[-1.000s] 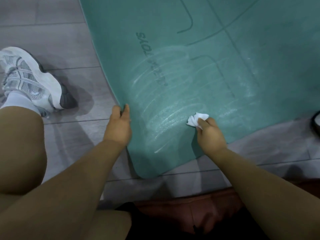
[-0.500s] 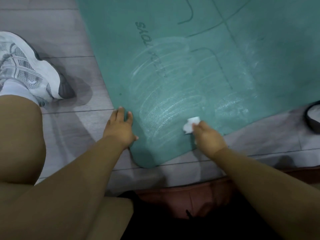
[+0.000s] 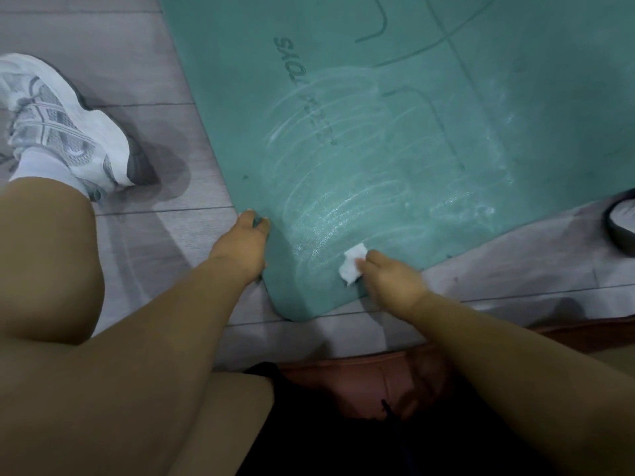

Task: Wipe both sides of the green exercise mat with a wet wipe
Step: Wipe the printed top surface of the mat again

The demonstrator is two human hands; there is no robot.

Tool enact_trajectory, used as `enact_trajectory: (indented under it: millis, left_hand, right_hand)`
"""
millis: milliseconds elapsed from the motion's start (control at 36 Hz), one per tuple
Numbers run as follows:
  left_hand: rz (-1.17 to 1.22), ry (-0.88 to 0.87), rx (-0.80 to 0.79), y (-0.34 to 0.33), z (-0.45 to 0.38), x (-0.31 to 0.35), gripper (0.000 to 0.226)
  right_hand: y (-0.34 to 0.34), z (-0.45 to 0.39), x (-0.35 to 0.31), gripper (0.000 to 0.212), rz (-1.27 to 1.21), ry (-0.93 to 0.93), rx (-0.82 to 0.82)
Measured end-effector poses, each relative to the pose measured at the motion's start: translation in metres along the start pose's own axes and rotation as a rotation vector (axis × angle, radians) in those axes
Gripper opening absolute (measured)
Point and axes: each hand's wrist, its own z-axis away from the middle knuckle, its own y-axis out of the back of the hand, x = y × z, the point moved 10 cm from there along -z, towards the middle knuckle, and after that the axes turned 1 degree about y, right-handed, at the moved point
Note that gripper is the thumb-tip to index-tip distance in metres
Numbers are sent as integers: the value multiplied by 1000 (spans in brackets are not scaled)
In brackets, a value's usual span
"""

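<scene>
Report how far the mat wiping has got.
Done: wet arc streaks cover the near corner area of the green mat. In hand: the right hand presses the white wipe onto the mat near its front edge, while the left hand steadies the mat's left edge. Left: the far part of this face shows no streaks, and the underside has not been turned up.

Right hand (image 3: 391,281): presses the white wet wipe (image 3: 352,267) onto the green mat (image 3: 446,139), near its corner.
Left hand (image 3: 242,243): fingers on the mat's edge, just left of the wipe.
Streaks: wet arcs beyond both hands.
Sneaker (image 3: 65,128): on grey floor (image 3: 144,63), far left.
</scene>
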Motion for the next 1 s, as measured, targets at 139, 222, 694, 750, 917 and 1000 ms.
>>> enact_trajectory:
  millis: [139,222,694,750,917,1000]
  left_hand:
    - [7,-25,108,7,-5,1,41]
    - [-7,-62,109,8,-10,2,39]
    - [18,-55,219,48,-66,-65,66]
    - [-9,-76,229,50,-75,-67,63]
    - [-20,-92,255,48,-89,-74,70]
    - [-3,-150,311,54,-93,-72,65]
  right_hand:
    - [19,7,67,33,-34,-551,155]
    - [-2,0,18,30,2,-344,85]
    - [-2,-75,-68,35,12,144,21]
    - [-27,-56,-106,24,76,388,-126]
    - [-34,-68,-118,36,133,650,-164]
    - [17,-121,-90,32,94,427,69]
